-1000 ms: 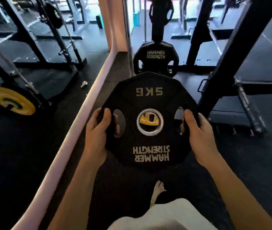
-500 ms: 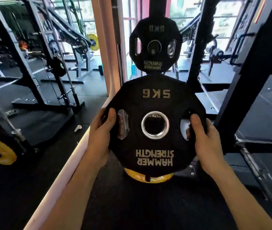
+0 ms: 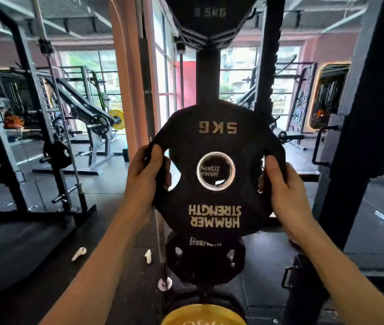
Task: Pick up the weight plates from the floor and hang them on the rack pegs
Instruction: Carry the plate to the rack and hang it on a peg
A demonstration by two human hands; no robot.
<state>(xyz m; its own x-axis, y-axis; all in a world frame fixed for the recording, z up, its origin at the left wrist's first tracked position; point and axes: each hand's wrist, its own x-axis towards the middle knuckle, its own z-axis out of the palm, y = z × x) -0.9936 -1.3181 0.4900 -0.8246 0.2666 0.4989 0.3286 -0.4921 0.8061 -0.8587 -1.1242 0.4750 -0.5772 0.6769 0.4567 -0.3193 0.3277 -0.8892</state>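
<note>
I hold a black 5 kg Hammer Strength plate (image 3: pixel 216 202) upright in front of the rack's black upright post (image 3: pixel 207 76), its lettering upside down. My left hand (image 3: pixel 147 174) grips its left handle slot and my right hand (image 3: pixel 282 184) grips its right edge. Through the plate's centre hole, another plate's lettering shows behind it. A black 2.5 kg plate (image 3: pixel 209 17) hangs on the post above. A smaller black plate (image 3: pixel 206 259) hangs on the post below, and a yellow plate (image 3: pixel 203 315) sits at the bottom edge.
A steel barbell (image 3: pixel 147 95) stands upright just left of the post. A black rack column (image 3: pixel 359 127) rises close on the right. Two small white objects (image 3: pixel 79 253) lie on the dark floor. More racks and machines (image 3: pixel 52 127) fill the left.
I have lifted the 5 kg plate higher along the post, from floor level to chest height. My view has tilted up, and the 2.5 kg plate now shows at the top.
</note>
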